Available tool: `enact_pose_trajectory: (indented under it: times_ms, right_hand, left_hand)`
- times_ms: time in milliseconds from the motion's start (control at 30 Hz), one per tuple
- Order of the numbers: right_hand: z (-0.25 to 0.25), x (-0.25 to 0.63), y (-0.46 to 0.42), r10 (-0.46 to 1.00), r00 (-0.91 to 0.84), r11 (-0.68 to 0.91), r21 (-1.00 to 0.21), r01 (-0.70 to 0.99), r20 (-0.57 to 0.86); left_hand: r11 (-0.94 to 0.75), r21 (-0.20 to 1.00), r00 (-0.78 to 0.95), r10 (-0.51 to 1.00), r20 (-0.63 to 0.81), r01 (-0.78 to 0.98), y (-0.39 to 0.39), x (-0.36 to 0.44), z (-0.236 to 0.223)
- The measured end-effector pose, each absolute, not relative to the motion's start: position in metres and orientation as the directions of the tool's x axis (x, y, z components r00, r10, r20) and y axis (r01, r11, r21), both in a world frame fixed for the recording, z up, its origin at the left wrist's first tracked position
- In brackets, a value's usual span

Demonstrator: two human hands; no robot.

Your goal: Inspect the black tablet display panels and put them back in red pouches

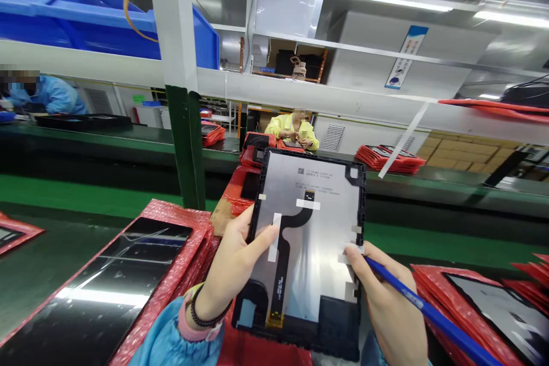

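Head view puts both of my hands low in the middle, sharing one flat display panel (315,240) that I see from its back: a silvery sheet inside a black frame, with a black flex ribbon (286,251) curving down its centre and small white tape strips (307,204) stuck across it. My left hand (234,263) grips the panel's left edge, the fingers curled behind the frame and the thumb pressed flat on the silver face right at one tape strip, so the hand is closed around the panel rather than spread. My right hand (388,303) sits at the right edge, the fingertips touching the frame near another tape tab, and it also clasps a blue pen (429,311) that slants down toward the lower right corner; the fingers are folded around the pen, and I cannot tell how much of the panel's weight that hand carries. The panel is tilted up toward me, held above the green bench (86,200). Just left of it lies a dark glass panel in a red bubble-wrap sleeve (171,274), and more red sleeves (472,309) lie at the right. Beyond the panel a stack of red sleeves (240,189) sits on the bench. Farther back, a person in a yellow coat (294,128) sits across the line, and another in blue (51,94) is at the far left.
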State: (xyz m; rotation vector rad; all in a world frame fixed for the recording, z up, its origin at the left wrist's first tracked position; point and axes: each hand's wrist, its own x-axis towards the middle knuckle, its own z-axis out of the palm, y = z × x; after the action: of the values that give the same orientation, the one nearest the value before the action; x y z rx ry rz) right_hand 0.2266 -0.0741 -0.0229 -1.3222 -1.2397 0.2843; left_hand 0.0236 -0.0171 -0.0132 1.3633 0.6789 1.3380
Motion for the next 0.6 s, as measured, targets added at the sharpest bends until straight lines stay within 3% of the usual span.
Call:
enact_pose_trajectory:
  times_ms: [100,233,300,367,433,500,600]
  right_hand:
    - [-0.022,0.229,-0.075,0.774,0.400,0.309,-0.843,0.440,0.492]
    - [-0.031,0.235,-0.072,0.801,0.454,0.348,-0.920,0.177,0.390]
    - [-0.032,0.235,-0.071,0.786,0.493,0.394,-0.917,0.064,0.373]
    - [-0.030,0.232,-0.070,0.800,0.473,0.440,-0.897,-0.043,0.370]
    - [-0.028,0.226,-0.070,0.871,0.348,0.431,-0.879,-0.204,0.346]
    - [-0.026,0.219,-0.071,0.927,0.205,0.368,-0.869,-0.332,0.314]
    - [-0.031,0.213,-0.073,0.954,0.137,0.298,-0.879,-0.371,0.265]
  left_hand:
    - [-0.283,0.917,0.201,0.917,0.345,-0.282,-0.016,0.022,-0.014]
    - [-0.261,0.919,0.184,0.928,0.323,-0.295,-0.014,0.017,-0.014]
    - [-0.308,0.927,0.130,0.932,0.339,-0.213,-0.013,0.014,-0.015]
    - [-0.439,0.897,0.087,0.892,0.443,-0.058,-0.013,0.012,-0.017]
    - [-0.649,0.755,0.150,0.760,0.633,0.100,-0.012,0.011,-0.022]
    - [-0.842,0.507,0.306,0.539,0.784,0.184,-0.010,0.011,-0.027]
    - [-0.959,0.174,0.491,0.265,0.830,0.223,-0.005,0.009,-0.032]
